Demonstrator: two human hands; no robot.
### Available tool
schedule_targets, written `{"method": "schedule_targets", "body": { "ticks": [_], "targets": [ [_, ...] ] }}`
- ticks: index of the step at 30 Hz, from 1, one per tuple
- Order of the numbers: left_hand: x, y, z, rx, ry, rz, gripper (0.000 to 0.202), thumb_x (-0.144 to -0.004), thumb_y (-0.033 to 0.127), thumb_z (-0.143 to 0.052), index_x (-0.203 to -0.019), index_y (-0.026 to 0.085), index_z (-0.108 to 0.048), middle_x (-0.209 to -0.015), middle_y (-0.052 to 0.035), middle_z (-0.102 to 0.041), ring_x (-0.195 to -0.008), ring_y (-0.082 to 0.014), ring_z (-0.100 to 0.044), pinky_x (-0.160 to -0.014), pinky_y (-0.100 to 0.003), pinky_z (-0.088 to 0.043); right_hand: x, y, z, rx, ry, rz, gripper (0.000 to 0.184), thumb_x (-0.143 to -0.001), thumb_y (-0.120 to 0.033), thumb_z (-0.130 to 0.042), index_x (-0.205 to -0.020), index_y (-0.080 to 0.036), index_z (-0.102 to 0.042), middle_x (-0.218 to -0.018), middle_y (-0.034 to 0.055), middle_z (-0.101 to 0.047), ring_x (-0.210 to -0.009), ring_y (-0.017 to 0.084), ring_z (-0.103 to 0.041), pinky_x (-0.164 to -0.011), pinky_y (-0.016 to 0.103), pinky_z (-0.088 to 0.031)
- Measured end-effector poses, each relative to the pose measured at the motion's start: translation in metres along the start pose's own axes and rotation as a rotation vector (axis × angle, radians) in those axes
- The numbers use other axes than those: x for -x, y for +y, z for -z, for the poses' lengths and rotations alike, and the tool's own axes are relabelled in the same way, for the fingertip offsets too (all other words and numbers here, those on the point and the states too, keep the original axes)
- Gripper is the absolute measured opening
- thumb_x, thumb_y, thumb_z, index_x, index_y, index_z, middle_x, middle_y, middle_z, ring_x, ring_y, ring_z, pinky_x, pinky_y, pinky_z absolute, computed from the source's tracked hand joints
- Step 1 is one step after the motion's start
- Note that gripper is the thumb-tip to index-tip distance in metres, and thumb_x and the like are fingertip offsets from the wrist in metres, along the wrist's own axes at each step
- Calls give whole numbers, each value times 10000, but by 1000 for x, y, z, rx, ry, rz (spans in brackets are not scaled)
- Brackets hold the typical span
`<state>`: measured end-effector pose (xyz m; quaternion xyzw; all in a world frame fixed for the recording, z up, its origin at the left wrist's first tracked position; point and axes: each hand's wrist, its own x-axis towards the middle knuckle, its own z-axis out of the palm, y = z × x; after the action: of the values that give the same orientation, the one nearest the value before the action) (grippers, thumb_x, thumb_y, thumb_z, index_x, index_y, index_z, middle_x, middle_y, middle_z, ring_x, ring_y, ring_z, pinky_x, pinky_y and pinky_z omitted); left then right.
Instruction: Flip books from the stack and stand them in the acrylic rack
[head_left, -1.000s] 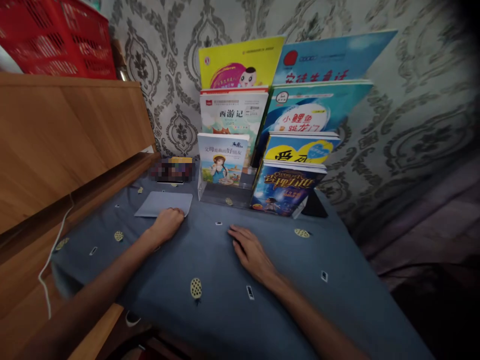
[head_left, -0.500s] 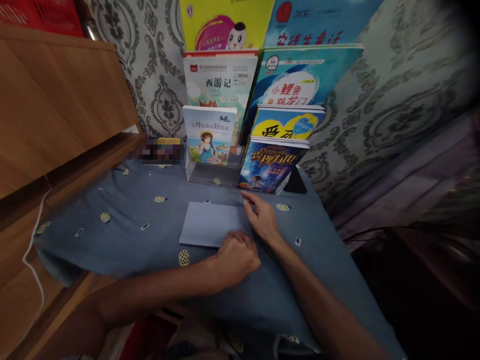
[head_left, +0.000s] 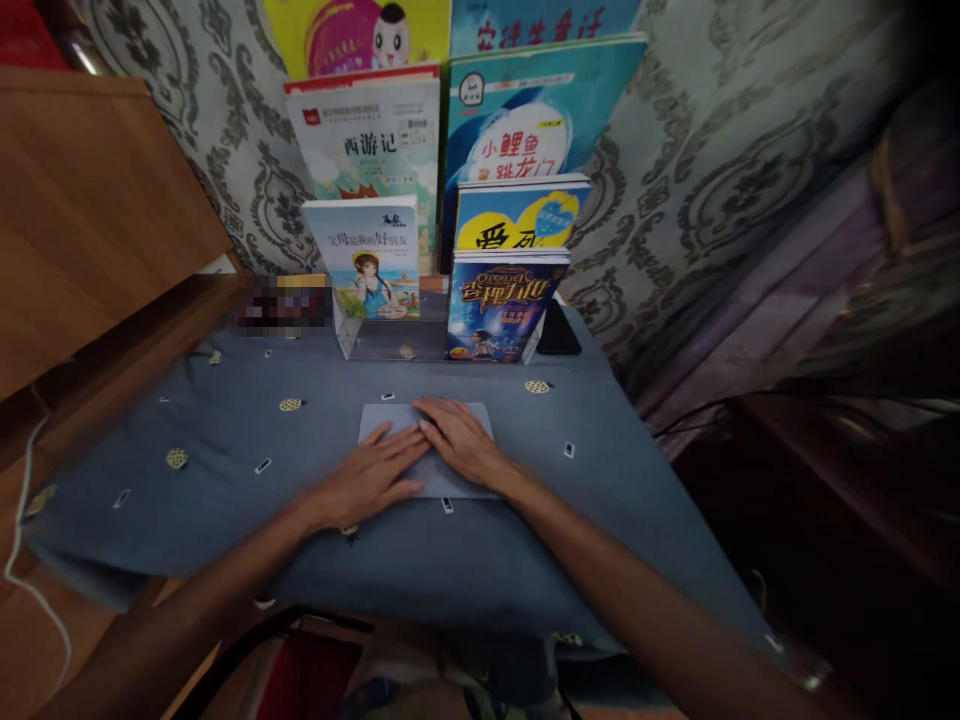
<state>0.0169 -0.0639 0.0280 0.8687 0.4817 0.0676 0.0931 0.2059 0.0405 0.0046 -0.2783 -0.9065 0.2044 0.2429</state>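
Observation:
A thin grey-blue rectangle (head_left: 450,482), which looks like a closed notebook, lies flat on the cloth-covered table before me. My left hand (head_left: 369,472) rests over its left part with the fingers stretched out. Across its middle and upper part lies my right hand (head_left: 463,442), palm down, fingers extended. The fingertips of both hands meet near the middle of the rectangle. Neither hand grips anything. Much of the upper surface is hidden under the hands.
Behind stands a clear rack (head_left: 390,342) with several upright books, among them a dark blue book (head_left: 499,310) and a small pale book (head_left: 367,260). A black flat object (head_left: 559,332) lies right of the rack. A wooden cabinet (head_left: 97,200) borders the left side.
My left hand has opened from a fist and moved left to lie flat. My right hand has moved left from the far right corner onto the rectangle, which now lies straighter. The view has shifted.

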Motion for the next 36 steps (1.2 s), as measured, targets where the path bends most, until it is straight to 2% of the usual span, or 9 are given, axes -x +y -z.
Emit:
{"method": "schedule_targets", "body": {
  "ticks": [4, 9, 13, 17, 20, 23, 28, 32, 36],
  "targets": [
    [-8, -35, 3, -78, -7, 100, 576, -1060, 451, -282, -1583, 212, -260, -1642, -101, -299, -1546, -205, -209, -1254, -485, -163, 0, -5, 0, 62, -4, -17, 447, -1035, -311, -363, -1443, -207, -513, -1442, 118, -589, -1361, 243, -515, -1177, 509, -354],
    [-26, -52, 3, -92, 0, 175, 533, -1062, 399, -259, -1568, 239, -306, -1638, -76, -318, -1542, -198, -221, -1244, -480, -189, 3, -16, -3, 151, -43, -72, 514, -1021, -324, -396, -1493, -126, -438, -1528, 184, -483, -1450, 276, -404, -1202, 540, -298],
    [-33, -55, 1, -95, 120, 244, 489, -1054, 363, -291, -1501, 219, -428, -1593, -89, -411, -1501, -211, -328, -1222, -475, -254, 6, -26, -2, 244, -64, -122, 497, -1012, -291, -426, -1456, -76, -480, -1550, 218, -438, -1472, 307, -367, -1212, 550, -274],
    [-29, -54, -2, -109, 276, 208, 404, -1043, 303, -342, -1368, 201, -559, -1462, -97, -569, -1355, -222, -512, -1158, -434, -373, 8, -28, 2, 253, -126, 5, 465, -1016, -277, -430, -1454, -136, -499, -1568, 160, -435, -1484, 267, -353, -1223, 530, -274],
    [-26, -51, 0, -140, 316, 170, 349, -1037, 269, -359, -1260, 194, -616, -1273, -96, -674, -1167, -232, -608, -1054, -411, -462, 13, -22, 7, 239, -157, 79, 466, -1022, -312, -433, -1462, -173, -498, -1566, 127, -448, -1476, 237, -371, -1229, 497, -284],
    [-26, -47, 4, -183, 302, 187, 314, -1037, 266, -368, -1184, 187, -633, -1139, -90, -693, -1049, -241, -616, -958, -403, -498, 21, -8, 16, 240, -161, 51, 483, -1026, -311, -411, -1481, -163, -478, -1572, 129, -437, -1482, 244, -360, -1226, 505, -290],
    [-28, -44, 5, -231, 273, 232, 304, -1039, 269, -372, -1138, 190, -649, -1120, -89, -690, -1025, -251, -608, -895, -403, -502, 33, 18, 34, 236, -155, -47, 498, -1036, -295, -335, -1504, -168, -449, -1567, 120, -446, -1479, 241, -366, -1220, 521, -294],
    [-26, -47, 1, -211, 323, 209, 305, -1033, 253, -382, -1137, 185, -660, -1163, -98, -696, -1047, -253, -622, -908, -412, -511, 39, 24, 41, 298, -141, -97, 491, -1039, -299, -322, -1489, -174, -474, -1555, 128, -462, -1476, 251, -372, -1209, 541, -294],
    [-23, -49, -1, -215, 377, 140, 302, -1027, 235, -387, -1152, 189, -658, -1243, -102, -679, -1120, -253, -616, -966, -434, -506, 42, 22, 39, 394, -68, -184, 458, -1031, -295, -361, -1415, -151, -563, -1535, 153, -485, -1429, 280, -439, -1179, 525, -339]
  ]
}}
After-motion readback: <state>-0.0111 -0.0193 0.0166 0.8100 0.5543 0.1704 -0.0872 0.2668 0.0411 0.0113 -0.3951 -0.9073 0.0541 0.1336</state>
